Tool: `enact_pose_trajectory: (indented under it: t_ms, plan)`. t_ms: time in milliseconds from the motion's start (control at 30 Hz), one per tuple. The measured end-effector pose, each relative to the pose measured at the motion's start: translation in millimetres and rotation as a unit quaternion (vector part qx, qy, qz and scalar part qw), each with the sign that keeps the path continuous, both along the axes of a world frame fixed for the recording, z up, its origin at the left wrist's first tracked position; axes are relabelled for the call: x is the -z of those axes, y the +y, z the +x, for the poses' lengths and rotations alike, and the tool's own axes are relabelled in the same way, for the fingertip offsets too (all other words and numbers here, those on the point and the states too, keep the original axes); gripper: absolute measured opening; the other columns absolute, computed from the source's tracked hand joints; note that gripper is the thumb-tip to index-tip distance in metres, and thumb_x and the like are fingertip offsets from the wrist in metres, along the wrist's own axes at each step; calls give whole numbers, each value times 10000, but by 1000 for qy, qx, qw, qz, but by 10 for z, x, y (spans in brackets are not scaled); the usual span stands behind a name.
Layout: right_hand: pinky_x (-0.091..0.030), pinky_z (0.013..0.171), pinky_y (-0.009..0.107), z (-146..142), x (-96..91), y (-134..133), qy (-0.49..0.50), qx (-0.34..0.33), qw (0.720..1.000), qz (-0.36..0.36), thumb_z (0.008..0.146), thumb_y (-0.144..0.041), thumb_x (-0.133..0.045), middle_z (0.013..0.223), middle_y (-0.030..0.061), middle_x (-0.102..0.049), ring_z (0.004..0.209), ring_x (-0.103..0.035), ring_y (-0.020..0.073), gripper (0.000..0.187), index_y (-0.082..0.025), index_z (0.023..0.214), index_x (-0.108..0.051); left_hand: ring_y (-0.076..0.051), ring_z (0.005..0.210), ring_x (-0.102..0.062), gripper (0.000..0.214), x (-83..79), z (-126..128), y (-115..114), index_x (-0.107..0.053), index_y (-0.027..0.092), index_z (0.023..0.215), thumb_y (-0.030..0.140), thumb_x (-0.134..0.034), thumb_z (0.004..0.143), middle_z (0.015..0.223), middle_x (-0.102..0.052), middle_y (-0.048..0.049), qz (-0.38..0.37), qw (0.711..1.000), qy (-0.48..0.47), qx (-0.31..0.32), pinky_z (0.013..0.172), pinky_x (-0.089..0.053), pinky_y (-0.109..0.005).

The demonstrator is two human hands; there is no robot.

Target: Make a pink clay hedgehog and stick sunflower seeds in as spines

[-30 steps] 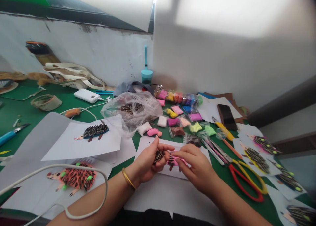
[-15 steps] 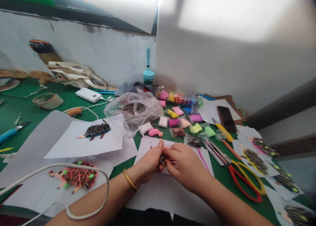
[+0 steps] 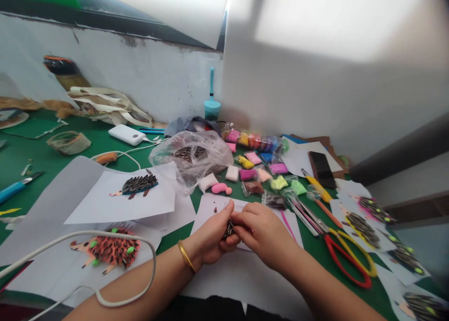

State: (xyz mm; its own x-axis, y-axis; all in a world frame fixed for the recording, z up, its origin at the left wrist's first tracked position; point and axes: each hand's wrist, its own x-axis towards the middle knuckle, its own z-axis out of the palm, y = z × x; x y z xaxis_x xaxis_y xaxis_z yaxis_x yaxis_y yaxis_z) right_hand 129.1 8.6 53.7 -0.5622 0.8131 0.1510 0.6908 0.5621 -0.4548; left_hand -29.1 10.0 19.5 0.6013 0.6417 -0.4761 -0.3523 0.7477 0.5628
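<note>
My left hand (image 3: 213, 234) is cupped around a small heap of striped sunflower seeds (image 3: 229, 229). Its thumb points up beside them. My right hand (image 3: 264, 234) reaches into that palm, thumb and fingertips drawn together at the seeds; what they pinch is hidden. Beneath both hands lies a white sheet of paper (image 3: 202, 213) with small dark bits on it and a thin magenta strip (image 3: 288, 225) near its right side. Just beyond its top edge sit pink clay pieces (image 3: 220, 188).
A plastic bag of sunflower seeds (image 3: 189, 159) lies behind, beside several clay packets (image 3: 278, 182). Red-and-yellow scissors (image 3: 345, 255), a yellow cutter (image 3: 317, 185) and a phone (image 3: 322, 169) lie right. Seed hedgehog pictures (image 3: 140, 185) flank both sides. A white cable (image 3: 152, 265) loops over my left forearm.
My left hand has turned slightly, and more of the seeds in its palm show. My right fingertips have moved a little within it, and the pink bit under them is now covered.
</note>
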Motion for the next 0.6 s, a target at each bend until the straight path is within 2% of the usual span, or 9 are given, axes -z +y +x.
enact_pose_trajectory:
  t_ms: [100,233,433,533,600]
  plan:
    - [-408,750,312,57,-23,5,12,-17,1000,-1,913,-147,-524,846,34,-616,827,-551,179,291,-254,1111,-707,-26,358,-148,541,7,-21,15,-466,183,745,692,-406,916,410,-350,76,-27,998,-53,20,371,-74,-132]
    - [-390,740,315,67,-11,-5,2,-5,1000,15,846,-103,-584,823,21,-598,802,-534,176,355,-297,1112,-715,-21,356,-172,520,-5,-26,24,-488,175,770,645,-365,957,438,-363,69,-68,994,-81,15,357,-93,-108]
    - [-389,736,333,31,12,-28,17,10,999,39,900,-155,-581,858,33,-622,808,-547,186,266,-271,1102,-709,-15,357,-190,512,-7,-52,38,-489,161,718,604,-405,962,455,-343,73,-88,991,-99,21,340,-133,-91]
    - [-424,776,331,102,-19,-18,79,21,996,24,959,-198,-523,927,39,-655,864,-579,186,213,-261,1071,-693,-6,381,-233,421,-20,-78,62,-565,132,805,507,-464,967,583,-471,34,-83,990,-117,10,337,-125,-93]
    - [-446,802,329,199,-18,6,123,49,991,23,983,-221,-484,954,40,-676,895,-601,185,201,-245,1026,-679,9,411,-272,304,-35,-98,88,-611,114,916,410,-545,939,745,-557,-4,-56,993,-97,-32,347,-116,-98]
